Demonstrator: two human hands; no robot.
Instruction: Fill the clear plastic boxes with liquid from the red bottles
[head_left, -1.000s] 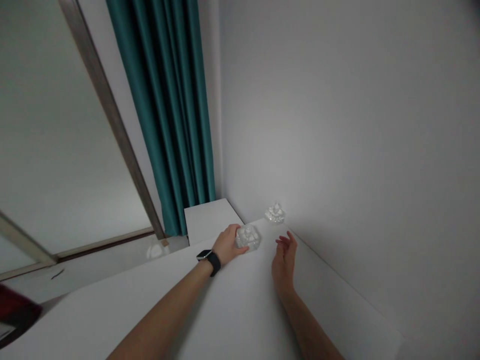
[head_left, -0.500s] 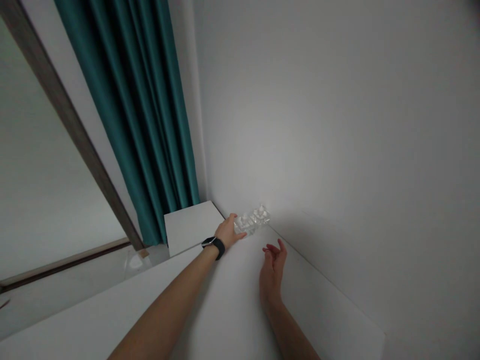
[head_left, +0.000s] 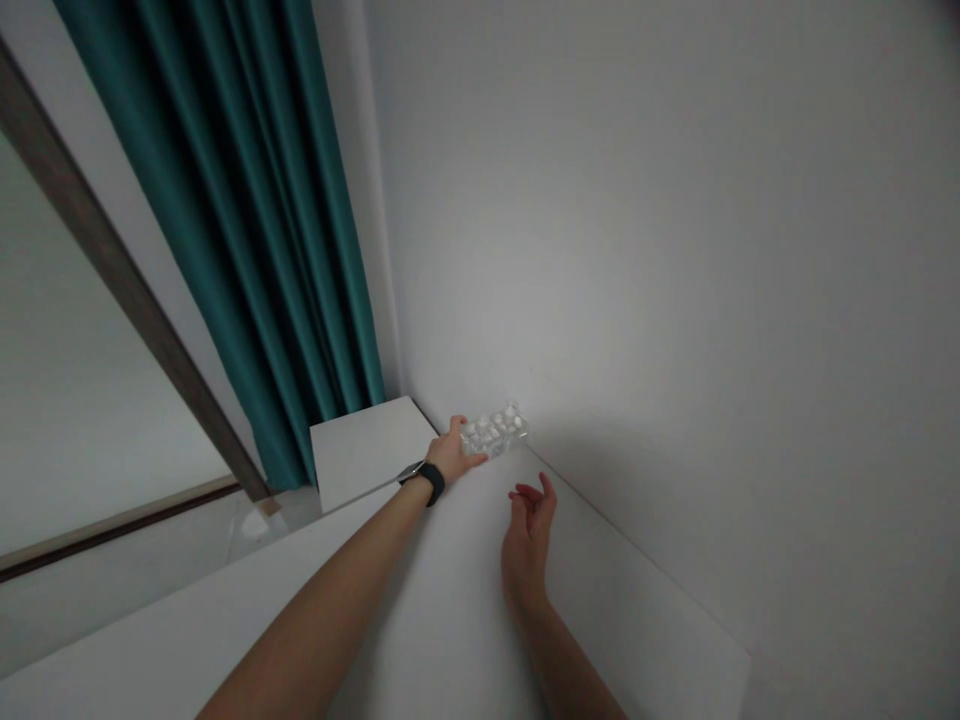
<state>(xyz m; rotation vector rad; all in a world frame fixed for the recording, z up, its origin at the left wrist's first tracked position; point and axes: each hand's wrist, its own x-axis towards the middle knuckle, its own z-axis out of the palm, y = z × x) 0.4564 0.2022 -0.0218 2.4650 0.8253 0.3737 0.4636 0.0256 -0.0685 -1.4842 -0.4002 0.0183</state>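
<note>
My left hand, with a dark watch on its wrist, grips the near left end of a clear plastic egg carton. Rounded bumps show along the carton, which lies close to the wall at the back of a white tabletop. To the right and nearer to me, my right hand is held above the tabletop with its fingers bent and apart. Nothing is in it, and a gap separates it from the carton.
A white wall runs along the table's far right edge. Behind my left hand stands a lower white surface beside a teal curtain. On the floor at left lies something clear, plastic-looking.
The whole view has shifted, so everything appears further left. The carton has turned slightly in my left hand, showing its bumps more evenly. My right hand keeps its pose.
</note>
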